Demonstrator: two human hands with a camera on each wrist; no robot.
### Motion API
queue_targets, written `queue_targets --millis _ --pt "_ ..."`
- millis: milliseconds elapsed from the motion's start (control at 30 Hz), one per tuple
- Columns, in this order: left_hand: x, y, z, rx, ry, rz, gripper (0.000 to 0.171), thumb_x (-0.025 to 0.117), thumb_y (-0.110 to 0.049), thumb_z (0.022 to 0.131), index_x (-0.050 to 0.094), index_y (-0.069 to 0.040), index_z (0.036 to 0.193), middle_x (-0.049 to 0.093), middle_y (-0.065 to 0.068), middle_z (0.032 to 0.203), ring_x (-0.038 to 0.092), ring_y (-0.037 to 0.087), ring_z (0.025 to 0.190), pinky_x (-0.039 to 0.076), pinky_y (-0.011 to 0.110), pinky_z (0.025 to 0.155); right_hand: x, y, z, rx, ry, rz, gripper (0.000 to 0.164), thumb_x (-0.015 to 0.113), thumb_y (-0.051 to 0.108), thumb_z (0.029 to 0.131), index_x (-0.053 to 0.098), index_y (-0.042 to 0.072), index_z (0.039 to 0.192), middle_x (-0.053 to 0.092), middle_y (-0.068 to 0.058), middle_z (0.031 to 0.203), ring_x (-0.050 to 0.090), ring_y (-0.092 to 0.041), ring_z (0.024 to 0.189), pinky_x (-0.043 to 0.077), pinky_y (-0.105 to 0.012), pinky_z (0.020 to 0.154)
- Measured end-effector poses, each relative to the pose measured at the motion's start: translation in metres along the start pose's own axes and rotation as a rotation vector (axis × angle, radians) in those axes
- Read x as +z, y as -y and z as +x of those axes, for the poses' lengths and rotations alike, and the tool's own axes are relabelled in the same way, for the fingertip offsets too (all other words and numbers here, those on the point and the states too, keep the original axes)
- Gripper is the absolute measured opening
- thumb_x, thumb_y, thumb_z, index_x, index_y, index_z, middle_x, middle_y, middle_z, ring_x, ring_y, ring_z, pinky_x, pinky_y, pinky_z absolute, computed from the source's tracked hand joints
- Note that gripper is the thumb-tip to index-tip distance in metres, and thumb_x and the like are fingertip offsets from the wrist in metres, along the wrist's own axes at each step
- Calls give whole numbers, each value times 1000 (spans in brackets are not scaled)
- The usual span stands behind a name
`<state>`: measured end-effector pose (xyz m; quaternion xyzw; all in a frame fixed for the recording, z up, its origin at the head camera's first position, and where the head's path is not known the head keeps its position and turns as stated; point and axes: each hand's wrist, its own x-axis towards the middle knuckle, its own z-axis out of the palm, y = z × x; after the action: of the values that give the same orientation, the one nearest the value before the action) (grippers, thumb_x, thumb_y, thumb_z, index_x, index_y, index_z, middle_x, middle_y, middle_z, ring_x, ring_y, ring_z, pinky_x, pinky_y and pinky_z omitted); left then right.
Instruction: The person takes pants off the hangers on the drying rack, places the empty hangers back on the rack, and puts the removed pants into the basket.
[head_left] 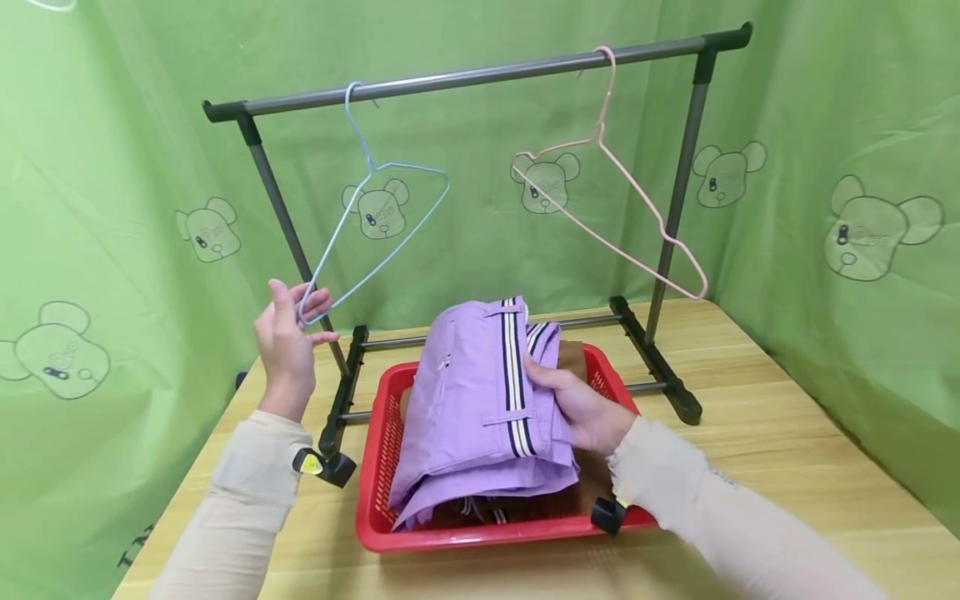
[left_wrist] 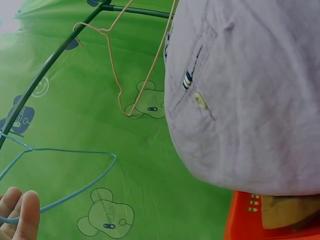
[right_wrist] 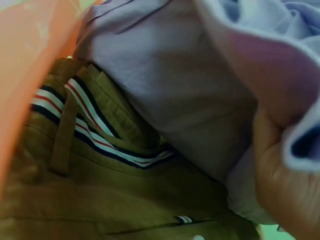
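My left hand (head_left: 288,346) holds the lower left corner of a light blue wire clothes hanger (head_left: 370,164), which hangs by its hook on the rack's bar. In the left wrist view, its fingertips (left_wrist: 31,212) show at the hanger wire. A folded pair of purple trousers (head_left: 457,392), with a navy-and-white striped waistband and belt loops, rises over the red basket (head_left: 480,538). My right hand (head_left: 588,410) grips the trousers at the waistband, thumb on the outside and its other fingers hidden in the cloth. Brown trousers (right_wrist: 120,195) with a striped waistband lie beneath in the basket.
A dark metal clothes rack (head_left: 480,77) stands on the wooden table (head_left: 780,417) behind the basket. From its right side hangs a pink wire hanger (head_left: 600,131). Green curtain (head_left: 480,225) with bear-head prints encloses the table at the back and sides.
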<state>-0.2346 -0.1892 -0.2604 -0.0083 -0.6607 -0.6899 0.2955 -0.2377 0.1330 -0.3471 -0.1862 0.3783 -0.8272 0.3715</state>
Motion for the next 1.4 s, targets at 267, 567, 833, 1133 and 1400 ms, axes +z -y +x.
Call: queue_targets --millis 267,567,833,1133,1400 --pt "-2 8 -2 21 17 -8 61 28 -45 105 48 5 132 57 19 129 54 29 120 56 22 61 -3 7 -2 25 -142 -97 25 51 37 100 63 17 109 71 -6 100 69 -21 92 55 -35 83" --pt "-2 14 -4 -23 -1 -52 65 20 -46 105 41 6 138 51 20 138 47 27 130 56 23 65 -2 16 -1 -30 -311 -279 24 54 35 100 60 14 107 72 -6 93 70 -20 85 57 -35 77" --pt "-1 27 -7 -122 -87 -67 62 13 -45 105 48 2 127 55 20 133 56 27 119 56 24 61 -8 20 1 -49 -374 -382 25 60 30 97 56 10 111 71 -6 92 70 -21 82 57 -36 77" --pt "0 47 -12 -230 43 73 63 17 -46 105 48 4 125 57 24 127 66 14 90 58 29 63 -15 21 1 -39 -439 -530 38 65 16 94 48 0 124 69 -12 93 70 -27 83 57 -43 78" --pt "0 65 -16 -326 250 242 63 22 -48 105 52 6 119 62 25 119 69 22 87 58 32 65 -22 19 -2 -24 -443 -649 49 66 9 92 42 -3 132 67 -16 100 69 -29 86 57 -44 78"
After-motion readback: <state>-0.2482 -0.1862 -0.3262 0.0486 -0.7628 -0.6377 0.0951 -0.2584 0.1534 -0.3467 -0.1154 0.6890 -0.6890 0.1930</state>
